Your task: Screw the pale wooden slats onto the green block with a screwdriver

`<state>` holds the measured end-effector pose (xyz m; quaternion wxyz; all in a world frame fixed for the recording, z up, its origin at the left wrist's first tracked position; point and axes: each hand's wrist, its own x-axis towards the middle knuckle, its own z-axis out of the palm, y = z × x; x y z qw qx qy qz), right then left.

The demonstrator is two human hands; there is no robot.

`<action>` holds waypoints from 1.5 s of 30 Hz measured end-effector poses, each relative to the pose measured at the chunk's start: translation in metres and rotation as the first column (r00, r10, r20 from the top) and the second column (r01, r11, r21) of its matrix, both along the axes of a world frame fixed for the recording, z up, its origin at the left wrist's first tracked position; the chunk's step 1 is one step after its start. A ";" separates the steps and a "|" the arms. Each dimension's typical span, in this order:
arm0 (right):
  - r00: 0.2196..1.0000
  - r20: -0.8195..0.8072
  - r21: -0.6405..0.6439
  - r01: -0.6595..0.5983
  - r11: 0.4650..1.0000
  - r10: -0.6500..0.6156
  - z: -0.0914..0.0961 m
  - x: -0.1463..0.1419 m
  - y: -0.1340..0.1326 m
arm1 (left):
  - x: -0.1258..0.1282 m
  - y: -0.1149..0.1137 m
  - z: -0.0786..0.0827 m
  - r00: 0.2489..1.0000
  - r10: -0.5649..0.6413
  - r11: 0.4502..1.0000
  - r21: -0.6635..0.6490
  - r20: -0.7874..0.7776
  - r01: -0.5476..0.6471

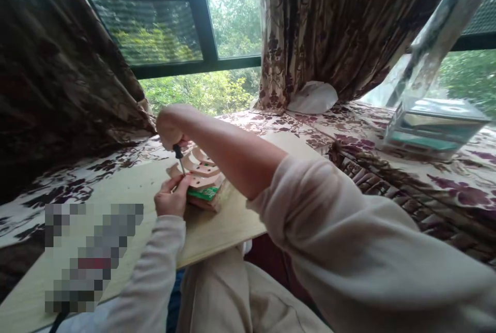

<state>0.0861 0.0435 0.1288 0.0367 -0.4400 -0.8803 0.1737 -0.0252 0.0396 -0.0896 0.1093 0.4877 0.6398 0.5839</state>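
Observation:
My right hand [170, 127] is closed in a fist round the dark handle of a small screwdriver [179, 158], whose tip points down onto a stack of pale wooden pieces [201, 173] with a green part under them. My left hand [171, 196] is closed on the near left edge of those wooden pieces, fingers pinched just below the screwdriver tip. The pieces rest on a light wooden board [127, 188] lying across my lap. Both arms wear cream sleeves; the right sleeve is pushed up past the elbow.
A floral cloth [349, 131] covers the surface beyond the board. A clear plastic box [430, 126] stands at the right, a white crumpled cloth [313, 98] near the curtain. Dark patterned curtains hang left and centre before a window. A blurred patch covers the board's left part.

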 end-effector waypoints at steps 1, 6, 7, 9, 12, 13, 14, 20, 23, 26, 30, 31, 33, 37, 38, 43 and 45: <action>0.996 0.089 0.002 -0.009 1.000 0.009 0.005 -0.004 0.002 | -0.005 0.003 0.001 1.000 -0.029 1.000 -0.006 -0.002 0.029; 0.919 0.382 0.037 -0.125 0.992 0.101 0.000 -0.012 0.017 | -0.008 0.003 -0.005 0.997 -0.070 0.998 -0.006 0.017 0.070; 0.912 0.394 0.058 -0.147 0.987 0.112 -0.004 -0.012 0.019 | -0.007 0.001 -0.005 0.997 -0.077 0.997 -0.003 0.022 0.077; 0.905 0.406 0.090 -0.178 0.980 0.127 -0.010 -0.010 0.024 | -0.005 -0.002 -0.004 0.996 -0.090 0.996 0.006 0.027 0.090; 0.893 0.428 0.102 -0.200 0.974 0.138 -0.012 -0.008 0.028 | -0.005 -0.005 -0.001 0.993 -0.114 0.993 0.021 0.025 0.113; 0.890 0.430 0.103 -0.216 0.971 0.152 -0.012 -0.008 0.029 | -0.005 -0.005 -0.001 0.993 -0.120 0.993 0.027 0.023 0.119; 0.887 0.430 0.109 -0.234 0.966 0.167 -0.011 -0.009 0.028 | -0.006 -0.006 -0.001 0.992 -0.121 0.992 0.032 0.019 0.121; 0.882 0.430 0.183 -0.297 0.937 0.195 -0.013 -0.020 0.024 | -0.010 -0.006 -0.009 0.993 -0.115 0.992 0.054 -0.005 0.115; 0.886 0.425 0.193 -0.289 0.938 0.186 -0.014 -0.022 0.025 | -0.010 -0.007 -0.014 0.992 -0.125 0.988 0.089 -0.016 0.126; 0.882 0.427 0.173 -0.297 0.939 0.200 -0.012 -0.023 0.026 | -0.009 -0.009 -0.016 0.990 -0.140 0.979 0.148 -0.014 0.141; 0.877 0.413 0.147 -0.330 0.932 0.245 -0.012 -0.023 0.021 | -0.006 -0.012 -0.013 0.986 -0.166 0.967 0.200 0.029 0.157; 0.880 0.403 0.153 -0.337 0.929 0.252 -0.012 -0.023 0.019 | -0.005 -0.012 -0.012 0.985 -0.166 0.967 0.203 0.048 0.153; 0.891 0.378 0.195 -0.342 0.919 0.251 -0.014 -0.022 0.018 | -0.003 -0.013 -0.011 0.981 -0.179 0.965 0.207 0.079 0.159; 0.905 0.380 0.220 -0.288 0.932 0.190 -0.016 -0.019 0.022 | 0.000 -0.015 -0.009 0.975 -0.191 0.964 0.208 0.117 0.164; 0.906 0.379 0.212 -0.282 0.936 0.187 -0.016 -0.018 0.022 | 0.001 -0.016 -0.008 0.974 -0.190 0.964 0.212 0.122 0.162; 0.904 0.362 0.186 -0.308 0.933 0.226 -0.017 -0.017 0.021 | 0.005 -0.018 -0.008 0.971 -0.200 0.960 0.223 0.132 0.167; 0.904 0.352 0.176 -0.320 0.931 0.244 -0.019 -0.015 0.020 | 0.007 -0.018 -0.008 0.971 -0.192 0.963 0.220 0.143 0.158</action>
